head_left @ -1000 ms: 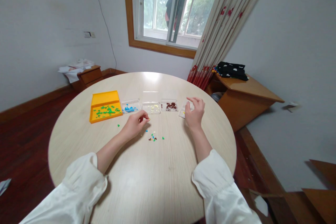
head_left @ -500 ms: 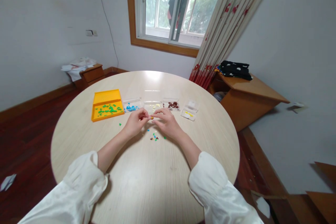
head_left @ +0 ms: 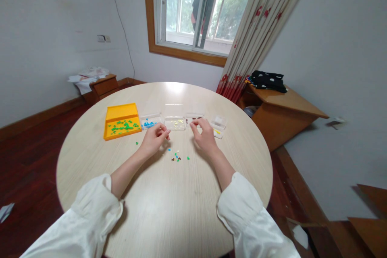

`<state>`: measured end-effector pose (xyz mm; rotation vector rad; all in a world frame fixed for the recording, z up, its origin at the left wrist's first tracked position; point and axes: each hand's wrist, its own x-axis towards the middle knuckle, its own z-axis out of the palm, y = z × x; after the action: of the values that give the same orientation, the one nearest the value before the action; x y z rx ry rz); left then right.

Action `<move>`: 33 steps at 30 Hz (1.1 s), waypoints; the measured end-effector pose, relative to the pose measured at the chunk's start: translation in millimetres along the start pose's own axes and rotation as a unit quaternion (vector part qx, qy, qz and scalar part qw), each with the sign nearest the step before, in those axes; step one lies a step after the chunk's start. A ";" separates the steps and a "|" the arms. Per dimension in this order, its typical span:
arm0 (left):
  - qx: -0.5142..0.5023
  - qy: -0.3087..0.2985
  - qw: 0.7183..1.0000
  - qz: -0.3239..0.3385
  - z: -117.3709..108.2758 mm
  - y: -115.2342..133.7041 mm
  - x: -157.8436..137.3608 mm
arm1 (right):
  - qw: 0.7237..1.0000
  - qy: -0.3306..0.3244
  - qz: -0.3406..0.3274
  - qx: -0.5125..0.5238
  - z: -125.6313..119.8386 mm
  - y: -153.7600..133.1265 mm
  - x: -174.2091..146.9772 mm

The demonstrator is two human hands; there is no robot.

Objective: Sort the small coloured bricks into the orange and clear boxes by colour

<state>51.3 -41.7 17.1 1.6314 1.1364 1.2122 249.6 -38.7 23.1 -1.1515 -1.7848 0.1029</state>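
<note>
My left hand hovers above the table just in front of the box of blue pieces. Its thumb and fingertips are pinched together, and whatever they hold is too small to name. My right hand is at the clear box of brown pieces, its fingers bent in a pinch at the front edge and covering part of that box. I cannot make out what lies between those fingertips. Below and between the hands, a loose group of tiny coloured pieces lies on the table. A clear box of pale yellow pieces stands between the hands.
A yellow lidded box with green pieces stands at the left. A small clear box with bright yellow pieces is behind my right hand. One green piece lies apart on the round table. Curtain and wooden desk stand beyond.
My hands have moved apart from where they met over a small orange-yellow piece. The right hand has gone right to the brown pieces; the orange-yellow piece no longer shows.
</note>
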 end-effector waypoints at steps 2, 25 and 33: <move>0.018 0.008 1.000 0.003 -1.2 -0.2 0.3 | 0.994 0.074 0.056 -0.056 -14.3 15.4 4.2; 0.184 0.086 0.979 0.020 -9.6 -8.1 4.5 | 0.976 -0.058 0.208 0.040 -27.4 26.8 8.4; 0.203 0.090 0.975 0.027 -9.2 -10.3 6.5 | 0.907 -0.385 0.089 0.143 9.0 -7.3 -13.3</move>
<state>41.3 -31.8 11.3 1.8901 1.5413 1.2384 239.1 -49.0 13.3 -1.1295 -2.2224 1.0194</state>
